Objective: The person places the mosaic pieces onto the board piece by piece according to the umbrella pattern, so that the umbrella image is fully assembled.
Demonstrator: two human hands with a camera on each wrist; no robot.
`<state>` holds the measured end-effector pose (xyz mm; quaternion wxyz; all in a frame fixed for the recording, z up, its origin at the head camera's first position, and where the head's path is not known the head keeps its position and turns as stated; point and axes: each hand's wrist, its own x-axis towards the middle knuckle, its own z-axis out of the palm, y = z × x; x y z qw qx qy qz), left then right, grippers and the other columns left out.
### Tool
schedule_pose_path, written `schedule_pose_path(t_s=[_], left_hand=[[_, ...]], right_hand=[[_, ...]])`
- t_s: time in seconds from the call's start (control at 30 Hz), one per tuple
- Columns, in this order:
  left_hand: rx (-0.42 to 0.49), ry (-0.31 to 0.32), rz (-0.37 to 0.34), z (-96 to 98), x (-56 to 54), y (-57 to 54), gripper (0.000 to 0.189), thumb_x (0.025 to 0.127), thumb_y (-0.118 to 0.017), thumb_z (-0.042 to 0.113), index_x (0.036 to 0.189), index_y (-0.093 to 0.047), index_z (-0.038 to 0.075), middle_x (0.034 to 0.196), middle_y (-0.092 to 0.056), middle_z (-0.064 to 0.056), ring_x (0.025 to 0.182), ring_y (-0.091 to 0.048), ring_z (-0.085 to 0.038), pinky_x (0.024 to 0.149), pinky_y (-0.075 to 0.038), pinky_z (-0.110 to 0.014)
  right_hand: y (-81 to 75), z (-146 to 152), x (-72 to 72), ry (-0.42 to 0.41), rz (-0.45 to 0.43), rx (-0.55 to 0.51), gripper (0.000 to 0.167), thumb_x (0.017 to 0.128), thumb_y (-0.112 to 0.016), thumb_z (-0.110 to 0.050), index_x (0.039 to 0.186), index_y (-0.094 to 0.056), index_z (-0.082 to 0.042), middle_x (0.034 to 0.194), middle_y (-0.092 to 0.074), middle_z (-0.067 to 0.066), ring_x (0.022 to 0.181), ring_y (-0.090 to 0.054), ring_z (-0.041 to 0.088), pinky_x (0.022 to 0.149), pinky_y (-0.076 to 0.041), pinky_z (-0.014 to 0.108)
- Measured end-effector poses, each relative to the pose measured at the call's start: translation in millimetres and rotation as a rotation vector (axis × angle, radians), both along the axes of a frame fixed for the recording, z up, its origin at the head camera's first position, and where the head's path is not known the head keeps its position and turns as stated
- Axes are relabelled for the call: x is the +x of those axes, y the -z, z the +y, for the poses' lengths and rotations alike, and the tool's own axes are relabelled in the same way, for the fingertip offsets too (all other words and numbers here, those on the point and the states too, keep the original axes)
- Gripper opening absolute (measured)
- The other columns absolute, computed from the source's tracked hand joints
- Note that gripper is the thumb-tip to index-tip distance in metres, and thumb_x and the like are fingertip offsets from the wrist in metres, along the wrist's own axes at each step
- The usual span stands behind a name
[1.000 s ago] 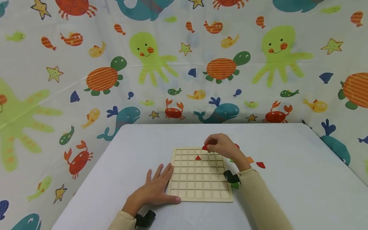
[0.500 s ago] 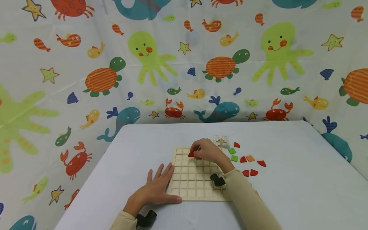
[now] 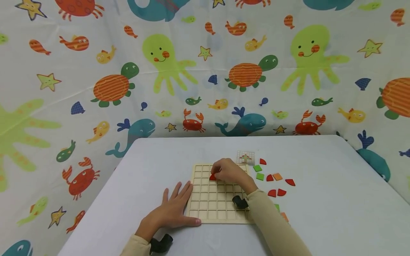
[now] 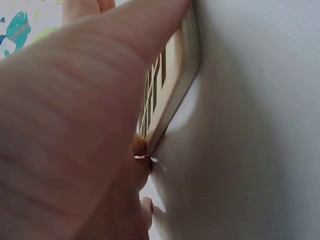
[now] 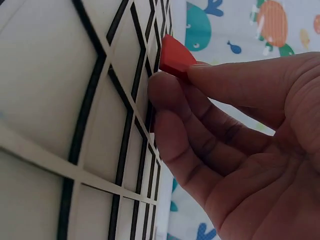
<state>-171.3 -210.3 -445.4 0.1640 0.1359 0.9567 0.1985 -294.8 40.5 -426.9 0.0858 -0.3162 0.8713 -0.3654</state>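
Note:
A pale wooden board (image 3: 217,206) with a grid of square cells lies on the white table. My right hand (image 3: 229,171) pinches a small red quarter-circle tile (image 3: 213,177) over the board's upper-left cells. In the right wrist view the red tile (image 5: 176,56) sits between thumb and fingertips, close against the grid. A red triangle tile seen earlier on the board is hidden behind this hand. My left hand (image 3: 174,211) lies with fingers spread at the board's left edge, its thumb along the front-left corner; the left wrist view shows the board's side edge (image 4: 175,95).
Behind the board lies a small pattern card (image 3: 245,157). To the right are loose tiles: green ones (image 3: 259,176), an orange one (image 3: 277,176) and several red ones (image 3: 290,182). More tiles (image 3: 284,216) lie partly behind the right sleeve (image 3: 278,224).
My right hand has carried the red tile left from the board's back edge, then slightly toward me, down to the upper-left cells. The left hand has stayed put.

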Motion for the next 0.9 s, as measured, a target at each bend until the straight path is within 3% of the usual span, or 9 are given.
schedule_pose_path(t_s=[0.27,0.47,0.9], left_hand=[[0.019,-0.012,-0.007,-2.7,1.8,5.3,0.129,0.079,-0.083,0.072,0.172,-0.02,0.01,0.179,-0.015,-0.009,0.163,0.0,-0.04,0.121,0.009,-0.073],[0.024,-0.019,-0.007,-2.6,5.1,6.7,0.128,0.078,-0.083,0.072,0.172,-0.023,0.009,0.178,-0.016,-0.011,0.163,-0.001,-0.041,0.12,0.008,-0.075],[0.024,-0.014,0.009,-1.0,3.6,6.0,0.127,0.079,-0.083,0.072,0.171,-0.024,0.008,0.179,-0.015,-0.011,0.163,-0.002,-0.043,0.119,0.008,-0.076]], right_hand=[[4.5,-3,5.8,-0.017,-0.002,0.056,0.016,0.094,-0.069,0.006,0.091,-0.078,-0.006,0.085,-0.068,-0.002,0.081,-0.058,0.017,0.077,-0.054,0.035],[8.6,-3,10.7,-0.044,0.036,0.073,0.016,0.094,-0.07,0.006,0.091,-0.079,-0.007,0.081,-0.067,-0.003,0.076,-0.058,0.015,0.071,-0.054,0.035],[11.0,-3,12.0,-0.085,0.145,0.071,0.018,0.091,-0.069,0.01,0.087,-0.077,-0.005,0.081,-0.068,-0.002,0.074,-0.058,0.013,0.072,-0.054,0.033]])
